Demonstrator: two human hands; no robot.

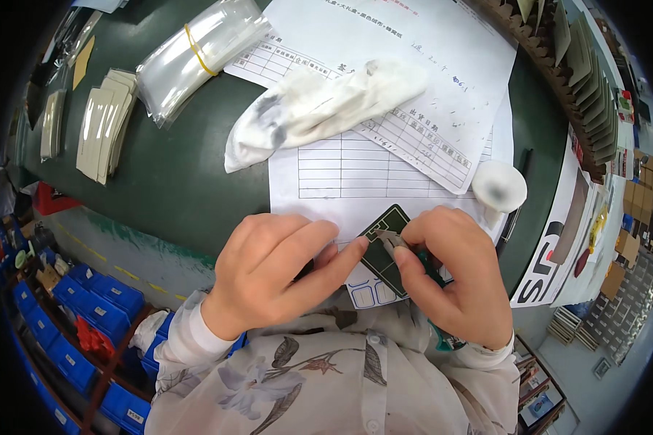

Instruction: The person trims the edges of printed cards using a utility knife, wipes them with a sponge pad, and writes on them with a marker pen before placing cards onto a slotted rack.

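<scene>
A dark green card (393, 217) with light printed lines lies tilted in front of me, on the near part of the white papers. My left hand (276, 272) has its fingers curled, and its index fingertip touches the card's left edge; the thumb is mostly hidden. My right hand (457, 272) is closed round a small tool (389, 239) with a pointed grey metal head. Its tip is at the card's face, close to my left fingertip. Green handle parts show under the right hand. A white sheet with blue outlined shapes (370, 291) sticks out below the card.
A crumpled, stained white cloth (326, 105) lies on printed forms (326, 174). Right of them are a round white object with a dark centre (499, 187) and a black pen (515, 210). Clear sleeves (199, 58) and card stacks (105, 127) lie left; a divided cardboard holder (559, 87) stands right.
</scene>
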